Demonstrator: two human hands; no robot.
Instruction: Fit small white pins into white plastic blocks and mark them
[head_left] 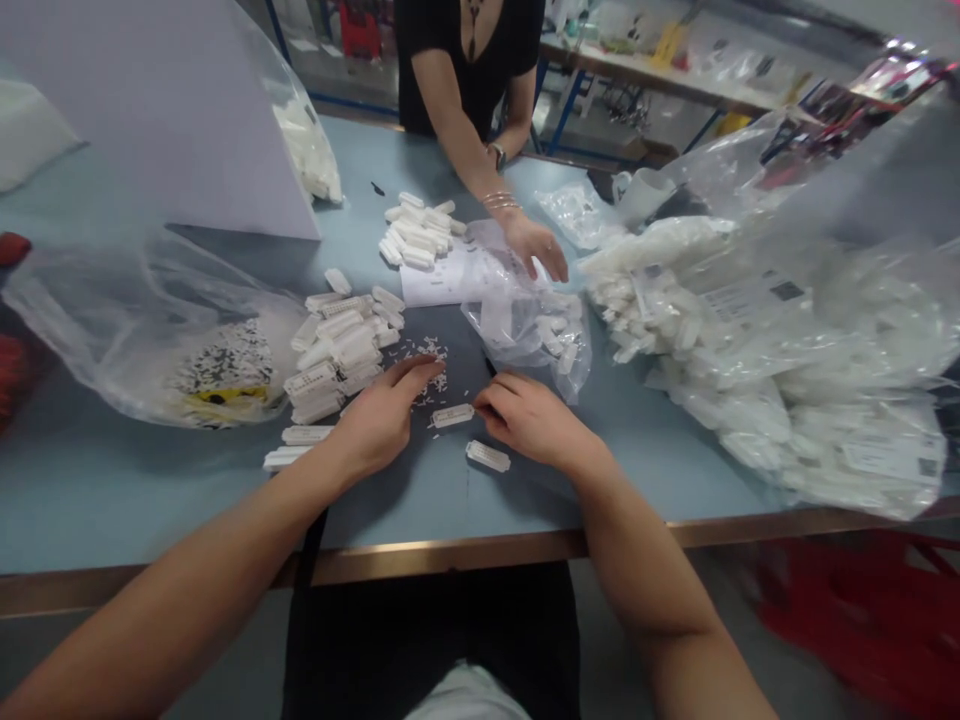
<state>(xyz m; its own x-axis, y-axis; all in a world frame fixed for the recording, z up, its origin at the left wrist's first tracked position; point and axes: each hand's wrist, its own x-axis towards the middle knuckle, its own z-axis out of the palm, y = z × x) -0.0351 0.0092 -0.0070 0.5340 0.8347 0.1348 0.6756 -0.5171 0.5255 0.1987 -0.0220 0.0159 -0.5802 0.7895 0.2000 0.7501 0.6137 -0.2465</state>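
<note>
My left hand (382,420) reaches over the table with its fingertips pressed together at a scatter of tiny white pieces (429,350). Whatever those fingertips pinch is too small to make out. My right hand (529,418) is closed, with a thin dark pen-like tool (490,366) sticking out past its knuckles. Its fingertips touch the right end of a slim white plastic housing (452,415) with small slots. A second white housing (487,456) lies just below, tilted. Beside my left hand is a heap of similar white housings (345,340), several deep.
Across the table a person's hand (534,243) reaches over a clear bag (525,325) of white parts. Another pile of housings (420,230) lies near a paper sheet (431,285). Large filled bags (750,340) crowd the right. On the left sits a bag of tiny pieces (225,360).
</note>
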